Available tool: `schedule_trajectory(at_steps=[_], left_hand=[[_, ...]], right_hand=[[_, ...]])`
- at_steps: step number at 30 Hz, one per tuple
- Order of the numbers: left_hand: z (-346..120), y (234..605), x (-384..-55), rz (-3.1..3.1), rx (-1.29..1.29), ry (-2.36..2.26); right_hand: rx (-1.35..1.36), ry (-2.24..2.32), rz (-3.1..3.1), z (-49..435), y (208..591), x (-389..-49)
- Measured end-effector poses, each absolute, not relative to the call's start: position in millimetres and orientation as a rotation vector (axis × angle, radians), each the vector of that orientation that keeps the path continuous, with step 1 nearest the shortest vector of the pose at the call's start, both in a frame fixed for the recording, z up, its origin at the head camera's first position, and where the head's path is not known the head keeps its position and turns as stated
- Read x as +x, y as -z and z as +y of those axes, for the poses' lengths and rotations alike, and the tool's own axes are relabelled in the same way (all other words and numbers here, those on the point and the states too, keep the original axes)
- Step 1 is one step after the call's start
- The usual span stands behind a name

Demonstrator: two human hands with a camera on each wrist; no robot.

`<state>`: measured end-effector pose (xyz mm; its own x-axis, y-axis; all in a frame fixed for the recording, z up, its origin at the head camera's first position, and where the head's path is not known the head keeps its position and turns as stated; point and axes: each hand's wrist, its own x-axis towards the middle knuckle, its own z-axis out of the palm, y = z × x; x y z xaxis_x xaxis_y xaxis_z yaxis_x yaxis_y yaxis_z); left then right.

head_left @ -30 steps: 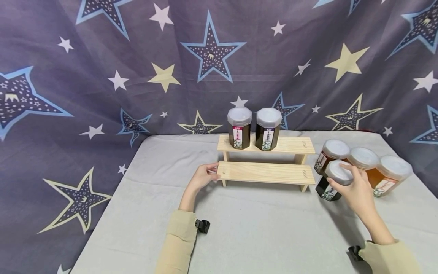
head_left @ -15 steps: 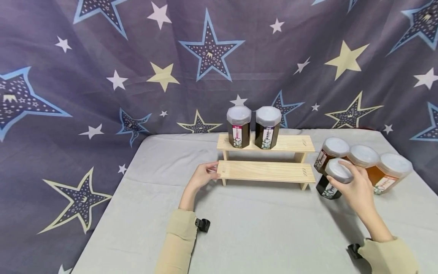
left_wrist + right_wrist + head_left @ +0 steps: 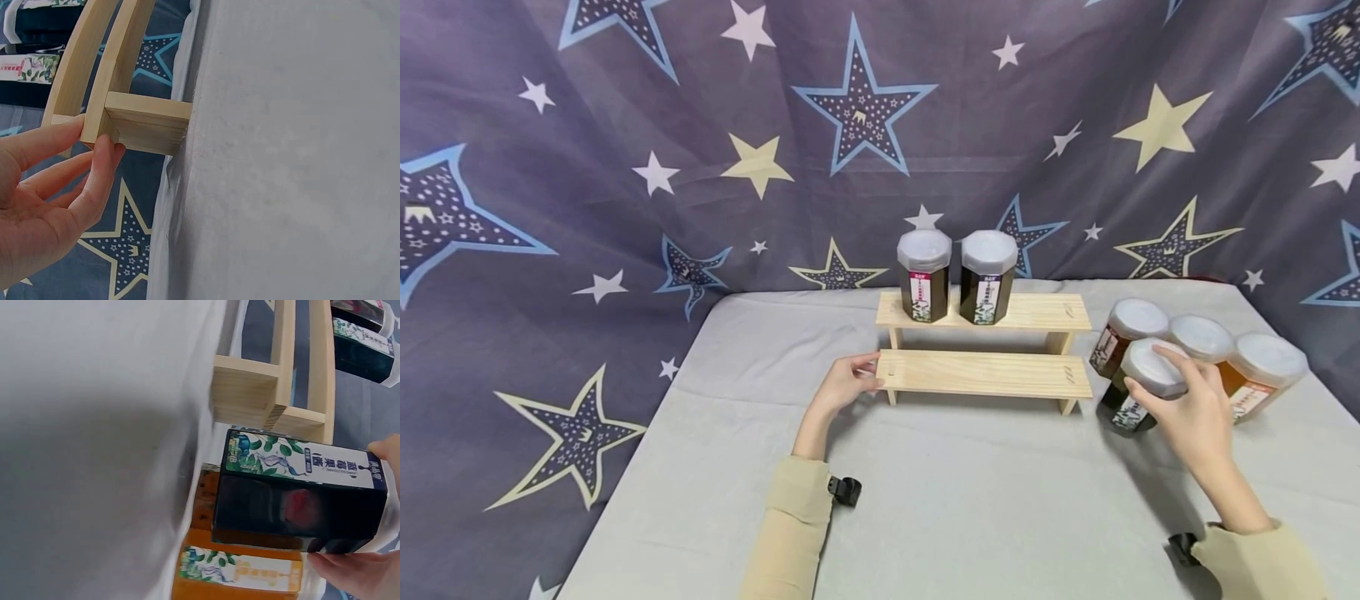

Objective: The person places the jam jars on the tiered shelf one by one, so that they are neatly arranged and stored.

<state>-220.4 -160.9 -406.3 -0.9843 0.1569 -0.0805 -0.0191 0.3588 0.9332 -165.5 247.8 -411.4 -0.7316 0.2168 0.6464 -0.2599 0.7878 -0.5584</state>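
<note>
Dark jar [image 3: 300,490] against wooden rack [image 3: 985,372]: rack spans centre of head frame; jar at right, just off rack's right end, long axis near upright. Lifted? Can't tell. Right hand [image 3: 1198,417], by far the nearer, grips jar's top from lower right; left hand [image 3: 842,383], left of centre, pinches rack's left end. Smallest: pale lid [image 3: 1152,363], within right hand's grasp.
</note>
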Motion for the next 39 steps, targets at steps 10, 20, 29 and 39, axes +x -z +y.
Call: schedule_trajectory(at_steps=[10, 20, 29, 39], left_hand=[[-165.2, 430.4, -236.6, 2.474, 0.098, -1.707], [-163.9, 428.9, -235.7, 2.475, 0.097, -1.704], [-165.0, 431.1, -235.7, 2.467, 0.099, -1.706], [-165.1, 431.0, -234.1, 2.472, 0.135, -1.727]], right_hand=[[0.078, -0.79, -2.185, 245.2, 395.5, -163.6], [0.064, -0.786, -2.184, 244.8, 384.2, -162.8], [0.073, -0.79, -2.182, 241.7, 372.9, -163.7], [0.08, -0.79, -2.205, 236.0, 361.7, -168.8]])
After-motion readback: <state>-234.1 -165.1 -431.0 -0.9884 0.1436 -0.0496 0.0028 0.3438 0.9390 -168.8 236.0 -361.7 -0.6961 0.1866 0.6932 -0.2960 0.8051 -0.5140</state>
